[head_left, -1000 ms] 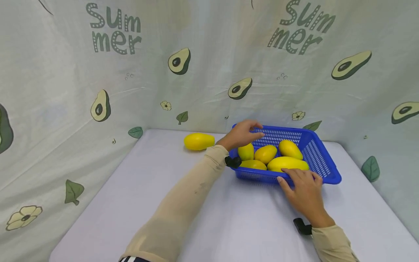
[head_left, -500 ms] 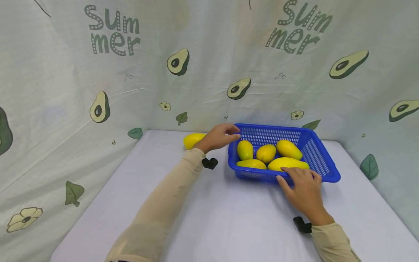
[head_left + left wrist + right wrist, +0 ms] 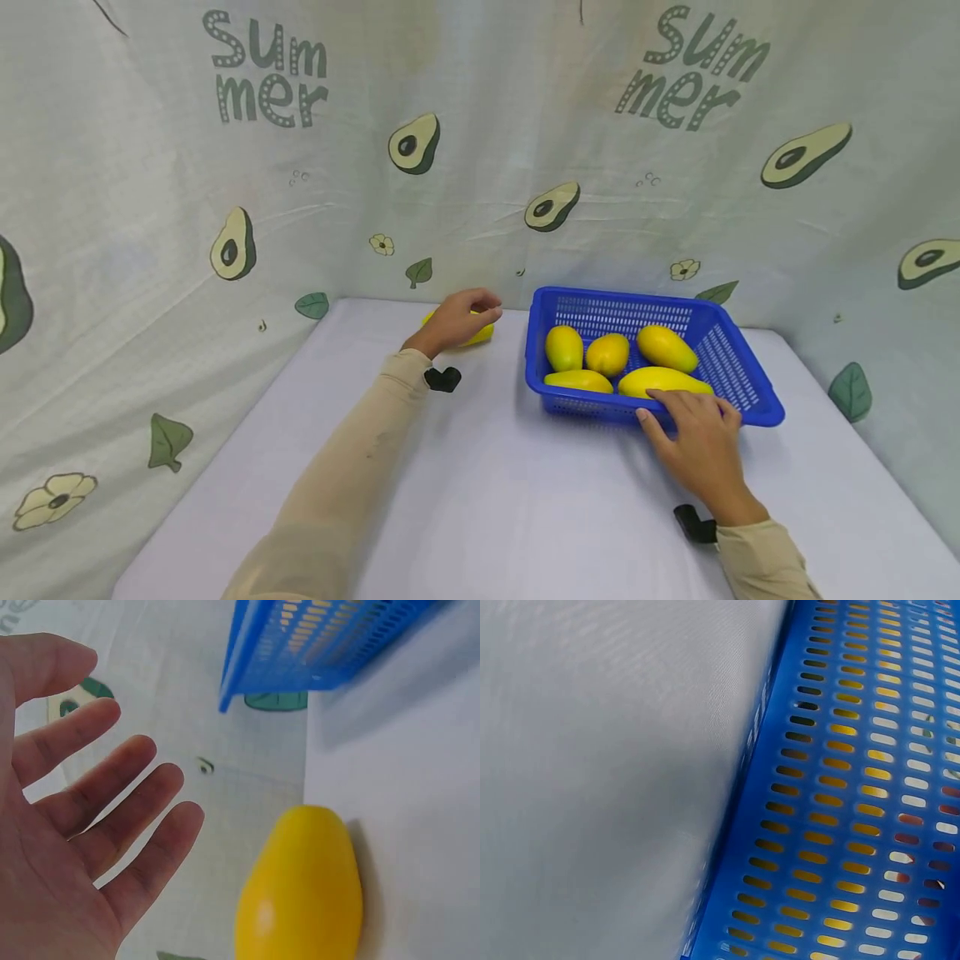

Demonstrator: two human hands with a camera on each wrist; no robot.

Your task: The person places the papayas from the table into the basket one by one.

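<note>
Over a yellow oblong fruit (image 3: 480,333) on the table hovers my left hand (image 3: 456,321), partly covering it in the head view. In the left wrist view the fingers of that hand (image 3: 75,817) are spread and hold nothing, with the smooth fruit (image 3: 304,892) apart from them. My right hand (image 3: 701,446) grips the near rim of a blue plastic basket (image 3: 592,408), fingers over the edge and thumb outside. Inside lie several mango-like yellow fruits (image 3: 607,355) and a longer yellow one (image 3: 663,382) beside the right fingertips. Through the basket wall (image 3: 817,817), the right wrist view shows bits of finger.
A white-covered table (image 3: 540,508) bears the basket at its back right. Behind and beside it hangs a pale curtain (image 3: 480,242) printed with avocados. Small black cameras sit at the left wrist (image 3: 444,380) and right wrist (image 3: 696,525).
My left hand has moved left from above the basket to above the lone yellow fruit, its fingers loose throughout. The right hand has stayed on the basket rim.
</note>
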